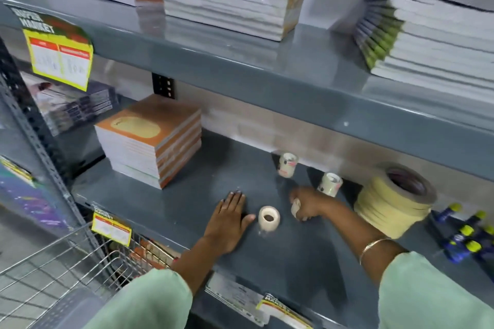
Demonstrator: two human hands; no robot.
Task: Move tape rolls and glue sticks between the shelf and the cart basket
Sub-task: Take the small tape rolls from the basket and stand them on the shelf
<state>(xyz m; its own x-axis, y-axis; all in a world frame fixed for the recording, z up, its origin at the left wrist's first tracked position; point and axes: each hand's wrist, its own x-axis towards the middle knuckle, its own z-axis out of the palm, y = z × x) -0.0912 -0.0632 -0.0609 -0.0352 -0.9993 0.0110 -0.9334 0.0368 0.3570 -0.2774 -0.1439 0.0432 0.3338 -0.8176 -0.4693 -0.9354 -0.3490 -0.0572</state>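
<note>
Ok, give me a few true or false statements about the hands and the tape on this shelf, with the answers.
1. The left hand lies flat on the shelf. True.
2. The right hand is empty. False: its fingers are closed on a small tape roll.
3. The glue sticks lie right of the big yellow tape stack. True.
4. The loose tape roll sits in the cart basket. False: it stands on the shelf between the hands.

Glue sticks (466, 232) blurred, cut by right edge — cart basket (61, 272) cropped bottom-left.
</note>
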